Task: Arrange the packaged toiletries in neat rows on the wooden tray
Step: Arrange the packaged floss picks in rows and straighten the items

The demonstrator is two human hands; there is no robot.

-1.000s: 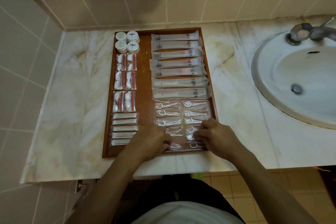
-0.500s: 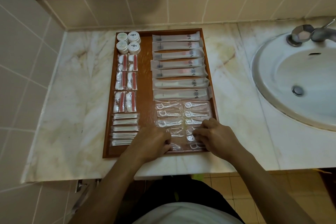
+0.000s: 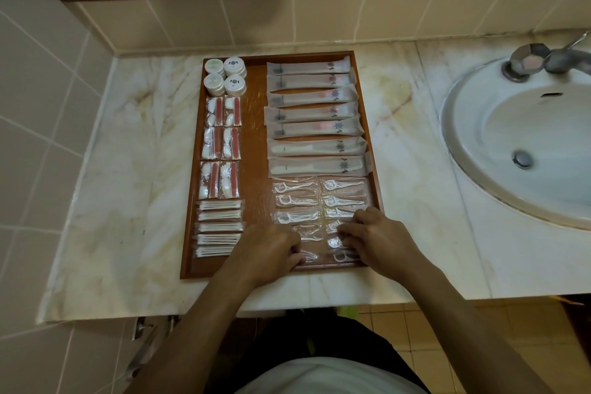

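A wooden tray [image 3: 254, 137] lies on the marble counter. Its left column holds several round white soap packs [image 3: 225, 75], red-and-white vanity kits [image 3: 220, 145] and cotton swab packets [image 3: 219, 227]. The right column holds several long toothbrush sachets [image 3: 315, 123] and clear floss pick packets [image 3: 295, 201] in two rows. My left hand [image 3: 267, 253] has curled fingers on the near floss packets at the tray's front. My right hand [image 3: 375, 238] pinches floss packets in the right row, fingers bent over them.
A white sink [image 3: 524, 137] with a metal tap [image 3: 540, 61] sits at the right. Tiled walls close off the left and the back. The counter's front edge [image 3: 319, 302] is just below the tray.
Both hands stay on the near floss packets with only slight finger shifts. The camera has tilted slightly.
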